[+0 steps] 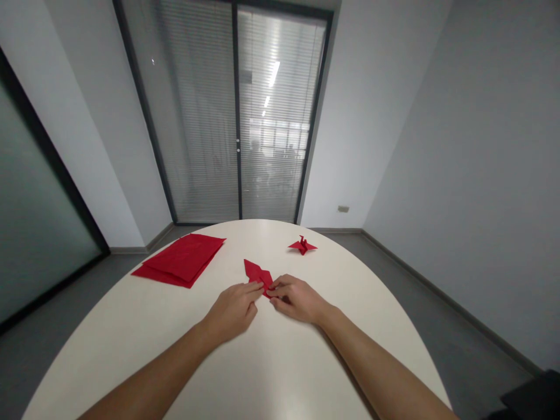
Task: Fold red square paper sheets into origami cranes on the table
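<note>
A partly folded red paper piece (257,273) lies on the white round table (271,361) in front of me. My left hand (233,310) rests on the table with its fingertips pinched on the near end of the piece. My right hand (296,298) meets it from the right, fingers curled and pressing the same end. A finished red paper crane (302,245) stands farther back, to the right of my hands.
A stack of flat red paper sheets (181,258) lies at the table's far left. Beyond the table are sliding glass doors with blinds (238,116), grey walls and a grey floor. A dark object (531,396) sits at the lower right corner.
</note>
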`<state>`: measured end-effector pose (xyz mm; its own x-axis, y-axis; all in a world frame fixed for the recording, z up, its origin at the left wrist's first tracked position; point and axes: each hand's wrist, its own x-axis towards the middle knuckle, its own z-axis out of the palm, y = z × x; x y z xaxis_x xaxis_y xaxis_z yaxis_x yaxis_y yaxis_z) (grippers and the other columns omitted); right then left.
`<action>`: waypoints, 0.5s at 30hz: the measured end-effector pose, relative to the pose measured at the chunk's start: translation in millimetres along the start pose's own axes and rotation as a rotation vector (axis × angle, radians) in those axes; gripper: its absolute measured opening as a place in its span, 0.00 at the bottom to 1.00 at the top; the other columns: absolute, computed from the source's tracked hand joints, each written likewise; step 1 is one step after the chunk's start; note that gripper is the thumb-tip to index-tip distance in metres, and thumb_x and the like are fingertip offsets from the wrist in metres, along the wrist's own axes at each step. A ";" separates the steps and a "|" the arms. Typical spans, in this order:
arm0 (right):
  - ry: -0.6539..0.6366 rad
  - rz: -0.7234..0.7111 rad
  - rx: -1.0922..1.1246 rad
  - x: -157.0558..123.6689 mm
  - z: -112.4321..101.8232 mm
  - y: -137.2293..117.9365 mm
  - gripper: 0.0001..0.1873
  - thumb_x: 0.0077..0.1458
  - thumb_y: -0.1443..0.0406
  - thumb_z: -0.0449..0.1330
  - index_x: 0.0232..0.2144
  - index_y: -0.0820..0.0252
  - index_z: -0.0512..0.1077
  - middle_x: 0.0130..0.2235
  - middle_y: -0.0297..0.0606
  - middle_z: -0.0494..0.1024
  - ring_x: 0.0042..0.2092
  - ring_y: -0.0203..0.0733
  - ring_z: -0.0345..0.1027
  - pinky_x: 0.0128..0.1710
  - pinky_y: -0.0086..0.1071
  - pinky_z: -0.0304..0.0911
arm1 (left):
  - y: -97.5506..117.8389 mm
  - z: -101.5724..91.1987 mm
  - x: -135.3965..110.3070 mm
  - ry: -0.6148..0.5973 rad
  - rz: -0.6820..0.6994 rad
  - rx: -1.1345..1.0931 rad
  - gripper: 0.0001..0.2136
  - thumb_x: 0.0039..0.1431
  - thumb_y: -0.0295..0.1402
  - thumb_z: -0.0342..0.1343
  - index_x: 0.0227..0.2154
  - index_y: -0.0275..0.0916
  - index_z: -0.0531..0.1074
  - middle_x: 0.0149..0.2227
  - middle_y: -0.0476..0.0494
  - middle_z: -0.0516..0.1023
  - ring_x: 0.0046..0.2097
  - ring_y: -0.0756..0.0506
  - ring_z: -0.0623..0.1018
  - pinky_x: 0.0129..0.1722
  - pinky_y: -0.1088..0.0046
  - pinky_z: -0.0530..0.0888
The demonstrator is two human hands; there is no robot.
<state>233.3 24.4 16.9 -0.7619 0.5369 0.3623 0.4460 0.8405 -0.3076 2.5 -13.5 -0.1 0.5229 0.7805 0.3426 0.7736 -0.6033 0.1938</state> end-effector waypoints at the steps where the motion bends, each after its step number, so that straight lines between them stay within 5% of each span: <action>1: -0.006 0.003 0.003 -0.1 -0.3 -0.3 0.13 0.62 0.66 0.58 0.47 0.57 0.79 0.47 0.43 0.80 0.49 0.45 0.72 0.51 0.36 0.67 | 0.4 -0.1 0.3 -0.009 -0.015 0.001 0.24 0.58 0.22 0.48 0.56 0.38 0.73 0.60 0.40 0.74 0.60 0.42 0.74 0.62 0.59 0.69; 10: -0.016 0.013 -0.007 0.8 -1.7 -4.4 0.15 0.60 0.62 0.62 0.48 0.59 0.79 0.47 0.45 0.80 0.49 0.47 0.72 0.51 0.38 0.67 | 4.6 -0.8 0.7 0.054 -0.187 0.117 0.19 0.62 0.25 0.47 0.54 0.31 0.74 0.60 0.30 0.73 0.62 0.34 0.72 0.61 0.48 0.67; 15: -0.009 0.000 -0.016 0.6 -1.3 -4.0 0.15 0.60 0.64 0.62 0.49 0.58 0.79 0.48 0.45 0.80 0.49 0.47 0.72 0.52 0.38 0.67 | 7.5 -6.2 1.2 0.071 -0.008 0.059 0.18 0.64 0.26 0.47 0.54 0.37 0.74 0.58 0.36 0.76 0.59 0.40 0.75 0.62 0.53 0.67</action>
<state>231.7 21.5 19.5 -0.7662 0.5363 0.3540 0.4534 0.8416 -0.2937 6.7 -18.1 7.5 0.4916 0.7702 0.4064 0.7982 -0.5851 0.1432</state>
